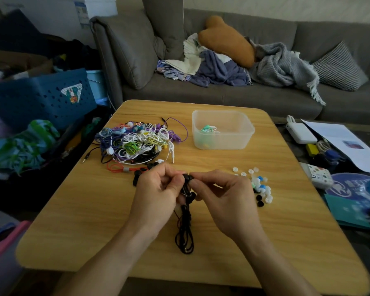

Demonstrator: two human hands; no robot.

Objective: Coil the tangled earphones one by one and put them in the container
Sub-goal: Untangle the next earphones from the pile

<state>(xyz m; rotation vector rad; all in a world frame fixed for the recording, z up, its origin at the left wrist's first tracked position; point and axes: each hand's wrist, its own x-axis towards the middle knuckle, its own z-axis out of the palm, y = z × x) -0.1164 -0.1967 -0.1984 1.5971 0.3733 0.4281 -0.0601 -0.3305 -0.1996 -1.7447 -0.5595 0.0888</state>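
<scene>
Both hands met above the wooden worktop. The left hand and right hand each had a closed grip, fingertips pinching the black earphones, whose cord hung in loops down to the worktop. The tangled pile lay beyond, left of the clear container holding 1 green coil.

A black earphone hangs in long loops at lower centre; the colourful tangled pile lies centre left; the clear container stands upper centre.
</scene>
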